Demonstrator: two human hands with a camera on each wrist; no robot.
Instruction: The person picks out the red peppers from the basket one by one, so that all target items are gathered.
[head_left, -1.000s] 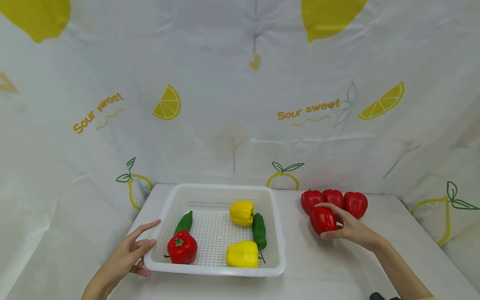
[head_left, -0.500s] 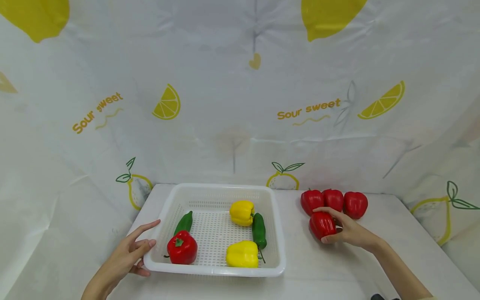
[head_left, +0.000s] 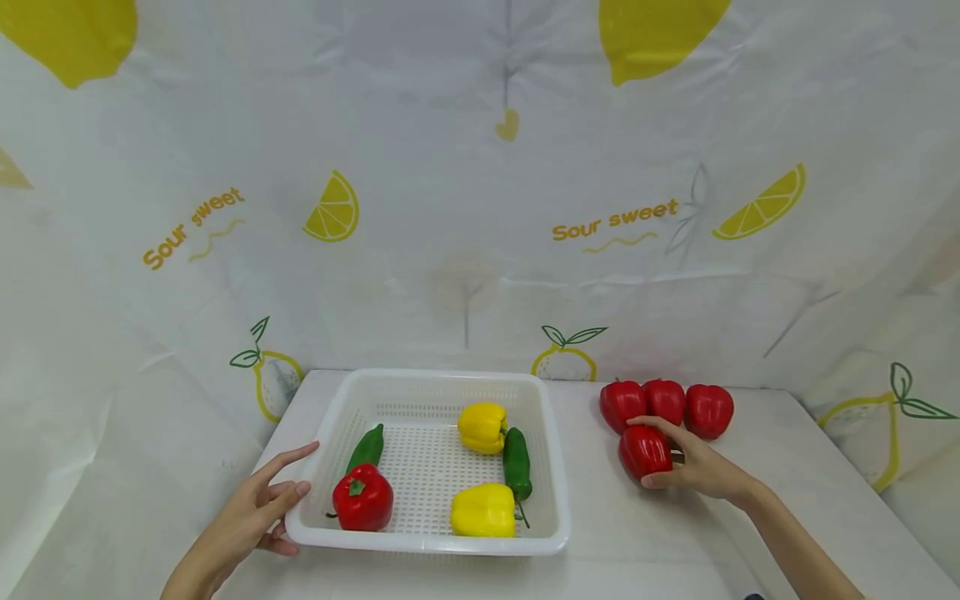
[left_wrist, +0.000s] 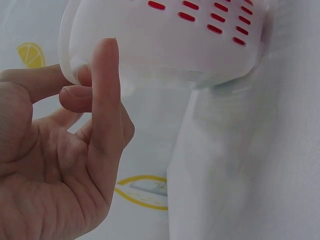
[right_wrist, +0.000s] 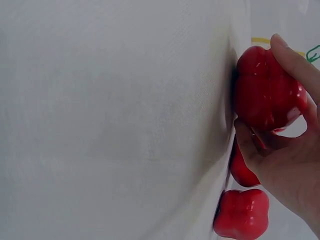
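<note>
My right hand grips a red bell pepper lying on its side at the right of the table. The right wrist view shows the thumb and fingers on opposite sides of this held pepper. My left hand holds the left rim of a white plastic basket, thumb and index finger at the rim and other fingers below it. Inside the basket are a red bell pepper, two yellow bell peppers, and two green chili peppers. From the left wrist, the basket's side wall shows red through its slots.
Behind the right hand, three red bell peppers stand in a row near the table's back edge. A white cloth with lemon prints hangs behind the table. A small dark object shows at the bottom edge.
The right hand has brought the red bell pepper slightly lower and toward the person. The left hand and the basket have stayed in place.
</note>
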